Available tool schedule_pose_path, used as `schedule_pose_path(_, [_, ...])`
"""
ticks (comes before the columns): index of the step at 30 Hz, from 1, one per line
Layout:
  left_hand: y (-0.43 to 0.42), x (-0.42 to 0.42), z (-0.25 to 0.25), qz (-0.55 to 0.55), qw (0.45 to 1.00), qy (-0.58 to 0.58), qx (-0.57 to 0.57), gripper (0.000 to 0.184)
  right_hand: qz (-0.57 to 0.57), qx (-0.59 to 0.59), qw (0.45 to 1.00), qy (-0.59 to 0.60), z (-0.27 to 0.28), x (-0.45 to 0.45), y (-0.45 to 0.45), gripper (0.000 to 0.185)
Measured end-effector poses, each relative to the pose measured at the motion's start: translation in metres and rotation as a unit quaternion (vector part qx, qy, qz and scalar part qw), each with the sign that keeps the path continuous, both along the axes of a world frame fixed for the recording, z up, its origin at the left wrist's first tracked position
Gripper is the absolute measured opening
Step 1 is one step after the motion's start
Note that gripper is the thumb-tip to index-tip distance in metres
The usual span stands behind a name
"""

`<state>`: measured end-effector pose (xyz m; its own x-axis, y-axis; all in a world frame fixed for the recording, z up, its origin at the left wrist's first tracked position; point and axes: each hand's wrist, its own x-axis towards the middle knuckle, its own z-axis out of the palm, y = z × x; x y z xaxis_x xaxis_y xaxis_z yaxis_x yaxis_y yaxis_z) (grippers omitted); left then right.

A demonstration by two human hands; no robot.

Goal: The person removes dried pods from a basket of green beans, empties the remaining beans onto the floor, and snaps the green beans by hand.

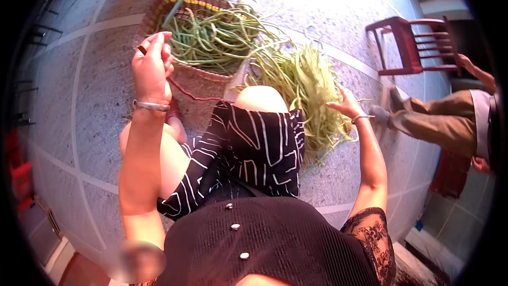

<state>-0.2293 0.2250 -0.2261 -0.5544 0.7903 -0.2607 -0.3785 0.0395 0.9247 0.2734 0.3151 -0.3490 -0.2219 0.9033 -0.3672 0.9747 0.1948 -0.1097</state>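
Observation:
My left hand [152, 68] is raised near the basket's left side, fingers closed in a pinch. The end of a small dark, yellowish-edged item [142, 50] sticks out of it; the rest is hidden in the grip. A dark red cord [193, 96] runs from below this hand toward my knee. A thick green stalk [177, 8] comes down close to its fingertips; I cannot tell whether they touch. My right hand [346, 104] has its fingers apart at the right edge of a pile of pale green stalk tops [312, 87].
A woven basket [203, 76] holds long green stalks like garlic scapes [211, 39]. A dark red wooden chair [397, 47] stands at the right. Beside it is another person in brown trousers [442, 119]. Red items [20, 172] show at the far left.

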Motion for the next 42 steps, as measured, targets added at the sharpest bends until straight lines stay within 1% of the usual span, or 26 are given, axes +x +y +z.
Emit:
schedule_pose_path(1, [-0.003, -0.001, 0.004, 0.001, 1.0, 0.003, 0.002, 0.018, 0.024, -0.019, 0.998, 0.047, -0.008, -0.012, 0.009, 0.079])
schedule_pose_path(4, [-0.009, -0.001, 0.01, 0.002, 1.0, 0.014, 0.015, 0.018, 0.028, -0.003, 0.988, 0.152, -0.006, -0.085, 0.03, 0.068])
schedule_pose_path(5, [-0.011, 0.0, 0.011, 0.001, 1.0, 0.023, 0.019, 0.018, 0.059, 0.025, 0.986, 0.151, 0.008, -0.122, 0.034, 0.063])
schedule_pose_path(6, [-0.013, 0.0, 0.012, 0.001, 0.999, 0.03, 0.023, 0.017, 0.073, 0.04, 0.982, 0.169, 0.007, -0.149, 0.041, 0.063])
schedule_pose_path(7, [-0.014, -0.001, 0.012, 0.002, 0.999, 0.031, 0.023, 0.017, 0.08, 0.044, 0.983, 0.159, 0.004, -0.175, 0.05, 0.064])
schedule_pose_path(8, [-0.015, -0.003, 0.013, 0.0, 0.999, 0.03, 0.02, 0.017, 0.108, 0.034, 0.98, 0.164, 0.011, -0.204, 0.057, 0.076])
schedule_pose_path(10, [-0.019, -0.007, 0.014, 0.0, 1.0, 0.024, 0.019, 0.017, 0.165, 0.117, 0.973, 0.111, -0.011, -0.243, 0.079, 0.093])
schedule_pose_path(12, [-0.023, -0.01, 0.014, 0.0, 0.999, 0.032, 0.026, 0.017, 0.144, 0.106, 0.977, 0.119, -0.022, -0.281, 0.104, 0.103])
schedule_pose_path(13, [-0.025, -0.013, 0.014, 0.0, 0.999, 0.029, 0.023, 0.017, 0.138, 0.105, 0.978, 0.117, -0.024, -0.296, 0.114, 0.106])
schedule_pose_path(16, [-0.022, -0.02, 0.016, 0.022, 1.0, 0.007, 0.007, 0.015, 0.134, 0.096, 0.986, 0.038, -0.063, -0.329, 0.136, 0.111])
schedule_pose_path(17, [-0.022, -0.021, 0.018, 0.032, 0.999, -0.001, 0.005, 0.015, 0.142, 0.096, 0.985, 0.031, -0.079, -0.335, 0.134, 0.11])
schedule_pose_path(18, [-0.023, -0.023, 0.02, 0.036, 0.999, 0.002, -0.006, 0.015, 0.147, -0.01, 0.989, -0.028, -0.052, -0.357, 0.119, 0.111])
schedule_pose_path(20, [-0.024, -0.026, 0.025, 0.045, 0.999, 0.007, -0.024, 0.015, 0.211, 0.008, 0.977, -0.009, -0.073, -0.368, 0.105, 0.114])
schedule_pose_path(21, [-0.025, -0.027, 0.026, 0.054, 0.998, 0.008, -0.027, 0.015, 0.233, 0.03, 0.972, -0.018, -0.084, -0.373, 0.104, 0.118])
schedule_pose_path(22, [-0.027, -0.028, 0.026, 0.054, 0.998, -0.002, -0.017, 0.015, 0.24, 0.039, 0.97, -0.01, -0.091, -0.375, 0.103, 0.119])
schedule_pose_path(24, [-0.03, -0.032, 0.023, 0.05, 0.999, -0.023, 0.0, 0.015, 0.249, 0.018, 0.968, -0.042, -0.096, -0.388, 0.105, 0.123])
schedule_pose_path(26, [-0.03, -0.031, 0.025, 0.056, 0.998, -0.041, -0.002, 0.014, 0.277, 0.055, 0.957, -0.066, -0.113, -0.396, 0.104, 0.126])
schedule_pose_path(27, [-0.03, -0.031, 0.025, 0.057, 0.998, -0.041, -0.003, 0.014, 0.291, 0.03, 0.952, -0.083, -0.118, -0.402, 0.101, 0.13])
schedule_pose_path(30, [-0.029, -0.029, 0.027, 0.064, 0.997, -0.038, -0.015, 0.015, 0.3, 0.031, 0.944, -0.133, -0.13, -0.41, 0.086, 0.129])
schedule_pose_path(31, [-0.028, -0.029, 0.027, 0.064, 0.997, -0.035, -0.018, 0.015, 0.3, 0.063, 0.944, -0.126, -0.139, -0.409, 0.08, 0.127])
schedule_pose_path(34, [-0.027, -0.027, 0.026, 0.05, 0.998, -0.015, -0.033, 0.015, 0.294, 0.102, 0.944, -0.108, -0.155, -0.407, 0.073, 0.123])
schedule_pose_path(35, [-0.028, -0.027, 0.026, 0.045, 0.998, -0.009, -0.035, 0.015, 0.288, 0.09, 0.949, -0.092, -0.161, -0.408, 0.075, 0.12])
schedule_pose_path(38, [-0.025, -0.026, 0.03, 0.03, 0.998, 0.009, -0.057, 0.016, 0.278, 0.135, 0.946, -0.094, -0.176, -0.411, 0.081, 0.118])
schedule_pose_path(40, [-0.024, -0.027, 0.028, 0.019, 0.997, 0.029, -0.069, 0.017, 0.267, 0.094, 0.954, -0.103, -0.174, -0.412, 0.087, 0.113])
schedule_pose_path(42, [-0.023, -0.027, 0.027, 0.026, 0.997, 0.021, -0.065, 0.016, 0.265, 0.055, 0.955, -0.123, -0.171, -0.414, 0.092, 0.105])
